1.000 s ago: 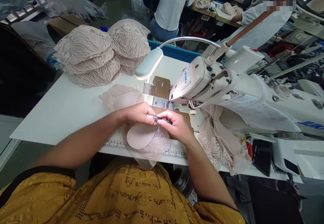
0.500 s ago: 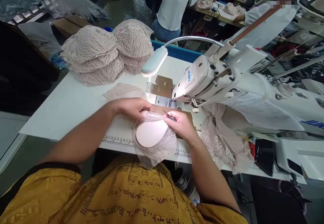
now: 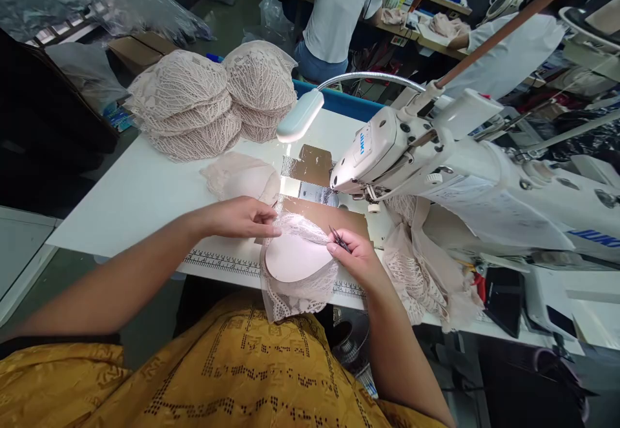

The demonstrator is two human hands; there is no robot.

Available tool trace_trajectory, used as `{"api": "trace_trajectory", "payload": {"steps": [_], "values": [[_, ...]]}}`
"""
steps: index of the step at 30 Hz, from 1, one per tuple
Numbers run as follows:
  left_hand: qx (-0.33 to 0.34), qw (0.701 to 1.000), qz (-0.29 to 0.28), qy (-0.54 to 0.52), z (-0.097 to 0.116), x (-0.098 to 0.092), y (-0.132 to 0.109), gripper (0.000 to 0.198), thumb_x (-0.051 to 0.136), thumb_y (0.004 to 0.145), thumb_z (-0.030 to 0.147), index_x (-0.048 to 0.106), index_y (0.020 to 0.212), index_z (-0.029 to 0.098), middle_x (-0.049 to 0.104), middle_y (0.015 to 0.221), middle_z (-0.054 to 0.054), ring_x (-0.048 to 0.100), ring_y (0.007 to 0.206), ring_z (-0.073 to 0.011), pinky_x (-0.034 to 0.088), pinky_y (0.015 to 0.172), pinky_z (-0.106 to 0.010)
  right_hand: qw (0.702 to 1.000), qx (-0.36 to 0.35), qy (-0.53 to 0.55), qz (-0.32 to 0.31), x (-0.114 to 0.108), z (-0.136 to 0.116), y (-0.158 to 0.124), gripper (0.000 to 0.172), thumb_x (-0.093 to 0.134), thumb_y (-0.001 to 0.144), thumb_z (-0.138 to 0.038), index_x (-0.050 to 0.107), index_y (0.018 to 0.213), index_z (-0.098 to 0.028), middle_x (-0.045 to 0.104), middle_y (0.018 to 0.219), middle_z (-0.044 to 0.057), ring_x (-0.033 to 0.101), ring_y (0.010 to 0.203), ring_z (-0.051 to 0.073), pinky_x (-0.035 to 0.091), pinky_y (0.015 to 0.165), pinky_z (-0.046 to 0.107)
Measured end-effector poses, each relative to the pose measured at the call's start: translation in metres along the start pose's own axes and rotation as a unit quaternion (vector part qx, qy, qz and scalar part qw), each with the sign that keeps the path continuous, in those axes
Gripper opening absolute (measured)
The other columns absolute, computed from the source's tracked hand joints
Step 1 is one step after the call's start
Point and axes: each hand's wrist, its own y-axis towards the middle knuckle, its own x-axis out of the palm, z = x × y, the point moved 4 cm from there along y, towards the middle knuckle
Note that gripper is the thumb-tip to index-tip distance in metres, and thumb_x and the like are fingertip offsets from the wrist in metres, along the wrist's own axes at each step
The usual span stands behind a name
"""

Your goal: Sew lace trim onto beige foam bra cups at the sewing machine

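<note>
A beige padded bra cup (image 3: 296, 259) with a lace overlay lies at the table's front edge, over a printed ruler strip (image 3: 217, 263). My left hand (image 3: 239, 217) pinches the lace at the cup's upper left corner. My right hand (image 3: 352, 257) grips the lace at the cup's right corner and also holds small dark thread snips (image 3: 338, 237), their tips pointing up and away. The lace is stretched between both hands.
A white sewing machine (image 3: 436, 163) with a gooseneck lamp (image 3: 300, 117) stands to the right. Stacks of lace cups (image 3: 194, 102) sit at the far left, a single cup (image 3: 239, 176) nearer. Lace pieces (image 3: 421, 266) hang right of the machine. Two people sit at benches behind.
My hands have drawn apart from a joined pinch above the cup to its two corners, spreading the lace. The snips now point upward in my right hand.
</note>
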Motion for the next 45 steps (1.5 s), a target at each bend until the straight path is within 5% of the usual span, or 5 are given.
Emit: {"api": "trace_trajectory", "payload": {"steps": [8, 13, 31, 39, 45], "values": [[-0.010, 0.951, -0.023, -0.307, -0.004, 0.044, 0.028, 0.032, 0.077, 0.073, 0.040, 0.065, 0.080, 0.011, 0.057, 0.068, 0.001, 0.051, 0.062, -0.0101, 0.038, 0.056, -0.021, 0.998, -0.036, -0.030, -0.053, 0.009, 0.006, -0.011, 0.023, 0.058, 0.088, -0.043, 0.061, 0.084, -0.021, 0.054, 0.073, -0.002, 0.047, 0.066, 0.014, 0.039, 0.061, 0.026], [0.030, 0.947, -0.020, -0.318, 0.004, 0.050, 0.026, 0.029, 0.075, 0.079, 0.039, 0.065, 0.078, 0.012, 0.059, 0.071, 0.000, 0.053, 0.065, -0.0095, 0.038, 0.057, -0.020, 0.999, -0.024, 0.006, 0.024, -0.005, -0.001, -0.016, 0.037, 0.049, 0.093, -0.050, 0.061, 0.116, -0.023, 0.063, 0.088, 0.003, 0.059, 0.081, 0.018, 0.048, 0.073, 0.032], [0.073, 0.959, 0.021, -0.271, 0.002, 0.057, 0.029, 0.037, 0.069, 0.081, 0.047, 0.063, 0.069, 0.012, 0.054, 0.067, 0.000, 0.048, 0.062, -0.0102, 0.035, 0.054, -0.021, 0.990, -0.135, -0.044, 0.018, 0.021, -0.035, 0.017, 0.019, 0.059, 0.089, -0.037, 0.070, 0.095, -0.023, 0.072, 0.091, 0.003, 0.065, 0.085, 0.019, 0.048, 0.074, 0.031], [0.087, 0.960, 0.184, 0.190, 0.037, 0.001, -0.004, 0.034, 0.058, 0.086, 0.046, 0.066, 0.073, 0.016, 0.058, 0.066, -0.002, 0.050, 0.064, -0.0154, 0.037, 0.062, -0.027, 0.980, -0.129, -0.076, 0.130, 0.019, -0.023, 0.014, 0.033, 0.064, 0.084, -0.042, 0.063, 0.112, -0.024, 0.070, 0.095, 0.005, 0.064, 0.083, 0.021, 0.051, 0.072, 0.033], [-0.012, 0.930, 0.254, 0.264, 0.012, -0.047, 0.037, 0.047, 0.065, 0.071, 0.033, 0.063, 0.115, 0.016, 0.059, 0.125, -0.014, 0.051, 0.117, -0.0331, 0.040, 0.093, -0.038, 0.903, -0.290, -0.309, -0.077, 0.071, -0.039, 0.015, 0.020, 0.053, 0.084, -0.016, 0.068, 0.094, -0.025, 0.067, 0.103, 0.006, 0.059, 0.075, 0.016, 0.043, 0.062, 0.028]]}}
